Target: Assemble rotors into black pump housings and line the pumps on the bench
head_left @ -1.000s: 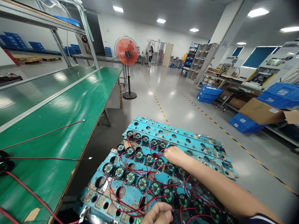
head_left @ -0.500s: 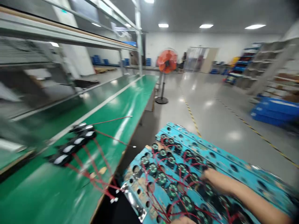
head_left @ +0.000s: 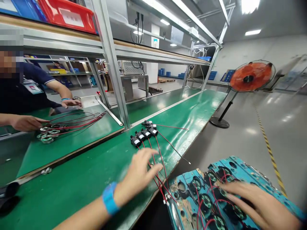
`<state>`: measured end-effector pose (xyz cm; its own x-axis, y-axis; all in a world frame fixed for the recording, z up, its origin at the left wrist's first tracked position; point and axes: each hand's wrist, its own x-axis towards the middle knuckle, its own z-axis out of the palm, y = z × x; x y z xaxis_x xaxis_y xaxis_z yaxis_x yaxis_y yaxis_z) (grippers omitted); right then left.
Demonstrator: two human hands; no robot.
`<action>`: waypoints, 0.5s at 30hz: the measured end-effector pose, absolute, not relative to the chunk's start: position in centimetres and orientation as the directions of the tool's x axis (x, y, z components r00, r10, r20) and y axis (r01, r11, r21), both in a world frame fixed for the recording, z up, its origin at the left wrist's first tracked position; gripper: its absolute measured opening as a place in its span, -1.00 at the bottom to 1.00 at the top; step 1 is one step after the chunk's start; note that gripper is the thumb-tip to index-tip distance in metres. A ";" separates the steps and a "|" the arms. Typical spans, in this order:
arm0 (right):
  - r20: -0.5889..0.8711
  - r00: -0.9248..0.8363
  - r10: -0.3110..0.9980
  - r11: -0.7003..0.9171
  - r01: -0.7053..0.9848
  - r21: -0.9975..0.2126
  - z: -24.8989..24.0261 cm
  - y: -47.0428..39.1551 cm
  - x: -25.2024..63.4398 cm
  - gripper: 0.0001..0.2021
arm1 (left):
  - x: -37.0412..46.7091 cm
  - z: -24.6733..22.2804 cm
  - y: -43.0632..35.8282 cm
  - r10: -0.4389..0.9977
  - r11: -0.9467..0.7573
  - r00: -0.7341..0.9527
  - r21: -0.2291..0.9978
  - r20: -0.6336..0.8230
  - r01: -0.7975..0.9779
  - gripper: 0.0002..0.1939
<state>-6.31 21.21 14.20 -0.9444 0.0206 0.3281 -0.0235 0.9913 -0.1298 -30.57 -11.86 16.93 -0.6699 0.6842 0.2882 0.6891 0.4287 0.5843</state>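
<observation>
My left hand (head_left: 141, 167), with a blue wristband (head_left: 110, 198), hangs over the green bench, its fingers apart and nothing in them. Just beyond its fingertips lie several small black parts (head_left: 144, 134) with white labels, their red wires (head_left: 159, 153) running toward the bench edge. My right hand (head_left: 249, 195) is spread over the worn blue fixture (head_left: 192, 179) at the lower right, which holds round black parts (head_left: 206, 201) with red wires. Its fingertips are over these parts; whether they touch is blurred.
Across the bench (head_left: 96, 179) at left, a person's hands (head_left: 26, 123) handle similar wired parts (head_left: 49, 132). A metal post (head_left: 112, 64) rises from the bench, under a shelf with a red bin (head_left: 69, 16). An orange fan (head_left: 249, 76) stands beyond the bench.
The view has turned left, bringing the other person into sight. My left hand has come up from the lower edge to over the bench near the black parts. My right hand remains over the fixture.
</observation>
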 end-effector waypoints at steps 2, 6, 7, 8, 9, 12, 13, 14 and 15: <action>0.325 -0.939 -0.110 0.988 -0.139 -0.067 15.6 18.4 -14.5 -0.71 | -36.1 17.0 -12.3 0.518 0.672 -0.773 0.386 0.365 0.632 -0.34; 0.376 -0.889 -0.260 0.965 -0.249 0.077 16.5 12.0 -31.4 -0.63 | -43.4 15.3 -11.3 0.421 0.781 -0.831 0.320 0.364 0.536 -0.09; 0.377 -0.881 -0.286 0.958 -0.265 0.107 16.3 10.7 -34.7 -0.61 | -44.3 14.8 -10.9 0.425 0.790 -0.834 0.307 0.352 0.531 -0.10; 0.376 -0.873 -0.309 0.951 -0.280 0.132 16.0 9.6 -37.4 -0.61 | -45.0 14.3 -10.6 0.434 0.794 -0.836 0.296 0.336 0.531 -0.14; 0.372 -0.868 -0.328 0.945 -0.292 0.150 15.5 8.7 -39.6 -0.63 | -45.6 13.9 -10.4 0.446 0.794 -0.836 0.289 0.319 0.535 -0.18; 0.365 -0.870 -0.332 0.942 -0.287 0.172 13.7 6.6 -42.8 -0.70 | -46.7 13.1 -10.7 0.507 0.764 -0.815 0.289 0.281 0.576 -0.28; 0.367 -0.875 -0.316 0.947 -0.271 0.169 13.0 6.1 -43.0 -0.72 | -46.9 13.0 -11.2 0.536 0.744 -0.799 0.296 0.273 0.599 -0.30; 0.370 -0.880 -0.297 0.953 -0.254 0.163 12.5 5.5 -42.9 -0.73 | -47.0 12.9 -11.9 0.566 0.719 -0.781 0.305 0.264 0.624 -0.33; 0.373 -0.885 -0.279 0.959 -0.238 0.153 12.0 4.9 -42.5 -0.73 | -47.1 12.8 -12.8 0.594 0.694 -0.763 0.317 0.256 0.646 -0.35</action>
<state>-42.50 4.94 11.96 -0.8846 -0.2794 0.3734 -0.2382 0.9590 0.1535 -47.12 -12.81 12.77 -0.7629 0.5936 0.2562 0.6464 0.6940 0.3170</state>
